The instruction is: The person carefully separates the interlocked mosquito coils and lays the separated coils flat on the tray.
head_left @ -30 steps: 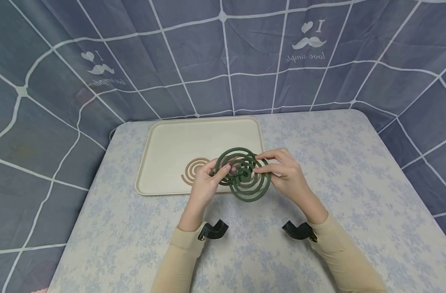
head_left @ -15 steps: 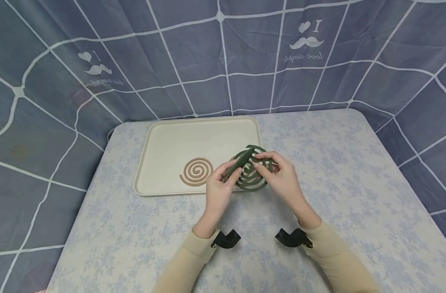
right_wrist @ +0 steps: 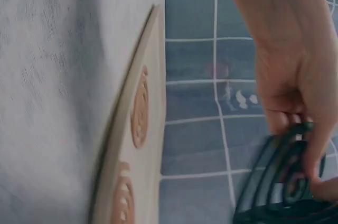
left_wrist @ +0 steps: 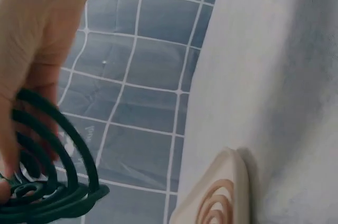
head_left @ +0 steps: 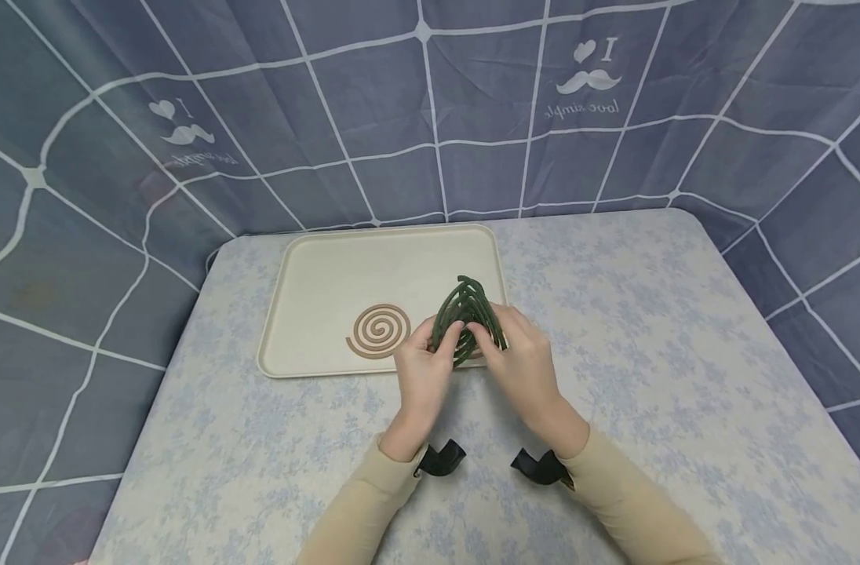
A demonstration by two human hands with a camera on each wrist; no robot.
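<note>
Two green mosquito coils (head_left: 465, 294) are held above the tray's front right part, leaning together like a tent. I cannot tell whether they are still interlocked. My left hand (head_left: 423, 375) pinches the left coil, its thumb on the near side. My right hand (head_left: 527, 367) pinches the right coil likewise, and both thumbs come close together in the middle. In the left wrist view, curved green strands of a coil (left_wrist: 79, 142) spread below the fingers. Blurred green rings of a coil (right_wrist: 296, 214) show under the hand in the right wrist view.
A cream tray (head_left: 359, 267) lies on the flowered tablecloth (head_left: 656, 329). On it rests a brown mosquito coil (head_left: 378, 331), left of the hands. Another brown coil (right_wrist: 123, 203) shows in the right wrist view. A blue checked curtain (head_left: 486, 94) hangs behind.
The green coils, spread out flat and overlapping a second ago, now tilt steeply against each other. My right hand has moved left, closer to my left hand, which shifted slightly right.
</note>
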